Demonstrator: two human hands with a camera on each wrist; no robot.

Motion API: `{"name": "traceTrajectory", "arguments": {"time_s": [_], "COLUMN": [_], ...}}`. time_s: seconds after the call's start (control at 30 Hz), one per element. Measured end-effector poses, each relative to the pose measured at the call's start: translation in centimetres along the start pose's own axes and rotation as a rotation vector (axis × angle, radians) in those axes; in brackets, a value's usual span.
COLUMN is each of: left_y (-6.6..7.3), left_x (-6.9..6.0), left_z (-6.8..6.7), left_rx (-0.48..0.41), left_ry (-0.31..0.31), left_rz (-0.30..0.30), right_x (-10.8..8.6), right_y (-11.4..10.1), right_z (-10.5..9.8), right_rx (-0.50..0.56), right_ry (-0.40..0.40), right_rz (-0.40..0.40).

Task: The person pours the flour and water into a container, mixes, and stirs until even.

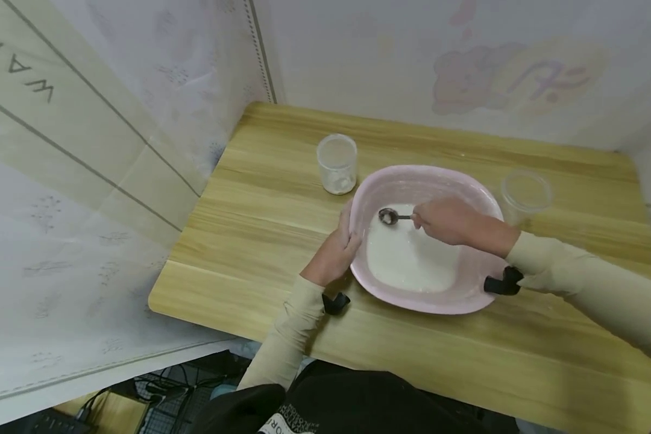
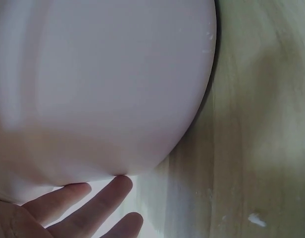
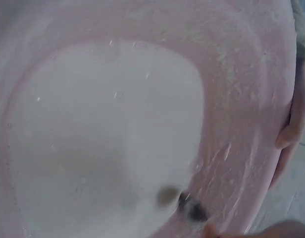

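Note:
A pink oval basin (image 1: 428, 301) holds a pool of white liquid (image 1: 412, 259). My right hand (image 1: 447, 222) reaches over it and pinches the handle of a metal spoon (image 1: 389, 216). A little white stuff shows in the spoon's bowl, near the left side of the pool. In the right wrist view the spoon (image 3: 193, 208) is blurred, beside the liquid's edge. Against the basin's left outer wall rests my left hand (image 1: 333, 250). The left wrist view shows its fingers (image 2: 100, 203) fairly straight and spread, with tips touching the basin's outside.
A clear plastic jar (image 1: 337, 164) with some white stuff at its bottom stands behind the basin's left end. Another clear container (image 1: 526, 191) is behind the right forearm. All stand on a wooden table (image 1: 239, 241) bounded by covered walls. White residue streaks the basin's inner wall.

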State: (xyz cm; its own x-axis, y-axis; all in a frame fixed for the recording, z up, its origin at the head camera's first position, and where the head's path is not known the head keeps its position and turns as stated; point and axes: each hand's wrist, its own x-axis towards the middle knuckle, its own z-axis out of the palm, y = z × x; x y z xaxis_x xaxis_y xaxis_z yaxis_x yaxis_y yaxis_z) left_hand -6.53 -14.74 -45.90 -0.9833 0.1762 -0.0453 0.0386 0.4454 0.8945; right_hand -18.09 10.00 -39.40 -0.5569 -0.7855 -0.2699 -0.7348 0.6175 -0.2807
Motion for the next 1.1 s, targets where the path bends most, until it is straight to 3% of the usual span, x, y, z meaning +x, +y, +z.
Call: {"name": "traceTrajectory", "arguments": {"time_s": [0.13, 0.27, 0.4, 0.53, 0.63, 0.7, 0.87, 0.93, 1.1], "left_y": [-0.1, -0.2, -0.4, -0.4, -0.4, -0.4, -0.3, -0.3, -0.3], "left_x": [0.0, -0.1, 0.0, 0.0, 0.0, 0.1, 0.1, 0.1, 0.1], "left_z": [0.0, 0.1, 0.2, 0.2, 0.2, 0.1, 0.2, 0.3, 0.2], "left_rx": [-0.019, -0.023, 0.001, 0.016, 0.012, 0.003, 0.001, 0.007, 0.0], "left_ry": [-0.012, 0.001, 0.002, 0.006, 0.013, 0.016, 0.021, 0.016, 0.018], "left_rz": [-0.003, -0.01, 0.001, 0.003, -0.004, -0.008, 0.006, 0.012, 0.016], "right_x": [0.3, 1.2, 1.4, 0.1, -0.8, -1.1, -0.5, -0.4, -1.0], "right_y": [1.2, 1.3, -0.2, -2.1, -2.9, -2.9, -2.0, -1.9, -2.6], "right_z": [-0.5, 0.2, 1.3, 1.8, 1.8, 1.6, 0.9, 1.0, 1.7], "right_rx": [-0.008, -0.047, -0.093, -0.123, -0.138, -0.163, -0.186, -0.19, -0.238], "right_ry": [0.044, 0.076, 0.028, -0.065, -0.106, -0.077, 0.082, 0.113, 0.077], "right_rz": [0.038, -0.031, -0.125, -0.219, -0.236, -0.2, -0.09, -0.108, -0.221]}}
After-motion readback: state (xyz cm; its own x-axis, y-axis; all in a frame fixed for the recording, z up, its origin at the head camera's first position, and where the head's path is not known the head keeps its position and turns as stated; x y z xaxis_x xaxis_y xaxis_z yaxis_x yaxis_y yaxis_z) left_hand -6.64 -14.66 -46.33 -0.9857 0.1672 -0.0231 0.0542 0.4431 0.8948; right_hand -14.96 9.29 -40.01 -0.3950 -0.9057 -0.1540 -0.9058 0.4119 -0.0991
